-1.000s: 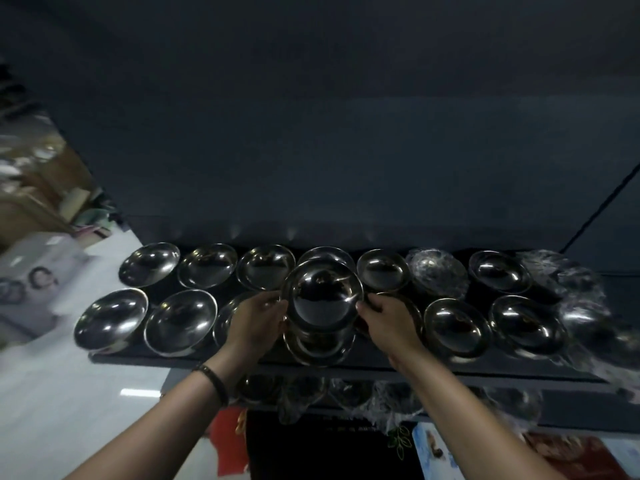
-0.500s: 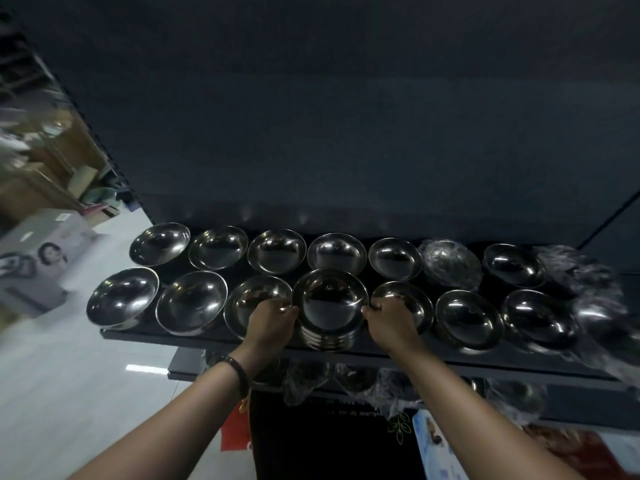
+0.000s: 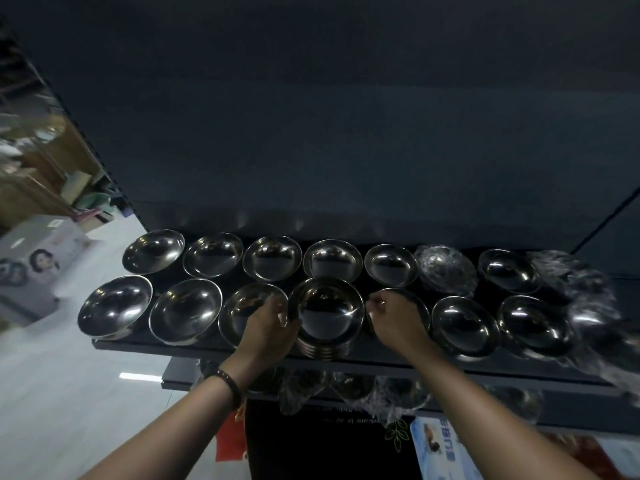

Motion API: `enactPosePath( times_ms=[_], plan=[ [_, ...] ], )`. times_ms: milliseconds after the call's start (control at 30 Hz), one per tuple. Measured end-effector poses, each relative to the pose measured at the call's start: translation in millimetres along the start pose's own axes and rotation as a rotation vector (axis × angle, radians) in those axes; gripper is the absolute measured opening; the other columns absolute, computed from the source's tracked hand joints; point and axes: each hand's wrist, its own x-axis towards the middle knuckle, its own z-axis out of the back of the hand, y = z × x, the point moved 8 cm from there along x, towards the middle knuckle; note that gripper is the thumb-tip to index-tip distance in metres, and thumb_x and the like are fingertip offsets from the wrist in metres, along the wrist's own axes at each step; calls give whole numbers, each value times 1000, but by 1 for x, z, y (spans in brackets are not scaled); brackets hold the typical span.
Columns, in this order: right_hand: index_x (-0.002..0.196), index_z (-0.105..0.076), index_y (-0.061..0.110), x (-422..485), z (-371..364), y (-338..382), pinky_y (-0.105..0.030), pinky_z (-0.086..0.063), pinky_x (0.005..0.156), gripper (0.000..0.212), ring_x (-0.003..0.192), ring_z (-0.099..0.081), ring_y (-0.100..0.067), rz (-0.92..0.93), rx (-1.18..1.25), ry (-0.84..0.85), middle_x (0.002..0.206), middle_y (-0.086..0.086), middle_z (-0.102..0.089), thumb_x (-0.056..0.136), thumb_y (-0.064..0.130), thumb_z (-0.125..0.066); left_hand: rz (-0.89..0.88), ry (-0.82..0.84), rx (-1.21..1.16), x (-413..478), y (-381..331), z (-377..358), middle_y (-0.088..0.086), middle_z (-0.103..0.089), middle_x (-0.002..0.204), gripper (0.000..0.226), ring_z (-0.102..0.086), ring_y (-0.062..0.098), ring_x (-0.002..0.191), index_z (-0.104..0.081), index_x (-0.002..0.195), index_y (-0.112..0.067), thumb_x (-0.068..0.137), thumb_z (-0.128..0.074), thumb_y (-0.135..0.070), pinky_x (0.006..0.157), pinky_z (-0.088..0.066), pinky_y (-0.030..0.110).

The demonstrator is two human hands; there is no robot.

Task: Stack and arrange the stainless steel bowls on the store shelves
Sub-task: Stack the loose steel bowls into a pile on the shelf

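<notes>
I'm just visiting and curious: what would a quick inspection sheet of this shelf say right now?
Surface: dark shelf, carrying bowls in two rows.
Job's things: stack of steel bowls at centre front, with open steel bowls on both sides and behind.
Clutter: plastic-wrapped bowls in the back row, more wrapping at the right end.
Hands: left hand grips the stack's rim; right hand sits at the opposite rim with fingers curled, contact unclear.
Cables: nothing seen.
Surroundings: lower shelf with wrapped goods; pale floor; printed box at left.
</notes>
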Motion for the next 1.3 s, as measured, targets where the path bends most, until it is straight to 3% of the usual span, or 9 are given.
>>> enactPosePath(
  times_ms=[67,167,333,433,667,967,1133,1300],
  plan=[
    [123,-75,17,13,14,8,-27,-51,89,23,106,-73,-20,71,-5,-53,112,-3,-79,102,24,-68,-128,-57,-15,-4,-14,2,-10,-66,114,42,-61,11,108,-65,124,-16,86,-82,-15,91,-47,31],
    [120,-75,21,37,20,24,-32,-58,93,21,106,-73,-17,194,-103,-33,115,0,-78,100,23,-69,-220,-4,54,-6,-21,-8,-3,-60,138,76,-53,15,130,-52,148,-23,80,-88,-24,106,-41,29],
    [123,-70,33,72,-1,38,-42,-61,91,25,110,-71,-19,250,-368,128,118,3,-74,98,29,-71,-261,39,92,-3,-18,-22,-6,-53,150,98,-49,15,139,-44,154,-30,68,-82,-59,113,-48,40],
    [127,-66,41,89,-17,35,-41,-60,88,33,113,-70,-22,259,-491,177,124,1,-70,96,32,-71,-235,56,85,0,-14,-24,-6,-46,157,110,-44,17,146,-40,157,-33,61,-84,-64,116,-46,44],
    [119,-72,28,107,-33,28,-44,-60,89,20,104,-70,-28,271,-567,207,116,-7,-69,101,26,-63,-240,53,86,1,-13,-25,-9,-41,159,116,-44,16,145,-37,157,-38,56,-88,-66,115,-48,44],
    [96,-72,24,114,-32,33,-37,-58,74,21,84,-69,-18,275,-491,221,94,1,-70,102,25,-53,-238,65,92,1,-10,-27,-9,-39,162,114,-38,14,151,-37,156,-40,58,-89,-65,119,-45,45],
    [108,-73,34,111,-22,42,-32,-54,75,20,87,-67,-15,325,-397,160,89,8,-61,103,20,-60,-237,65,14,3,-10,-25,-5,-42,159,110,-33,0,145,-46,154,-33,56,-92,-54,120,-40,33],
    [113,-70,25,99,-3,62,-31,-50,73,12,85,-67,-20,423,-435,71,90,2,-65,106,22,-61,-186,104,-62,5,-9,-20,-5,-50,151,97,-49,7,138,-53,149,-26,64,-79,-63,115,-44,27]
  ],
)
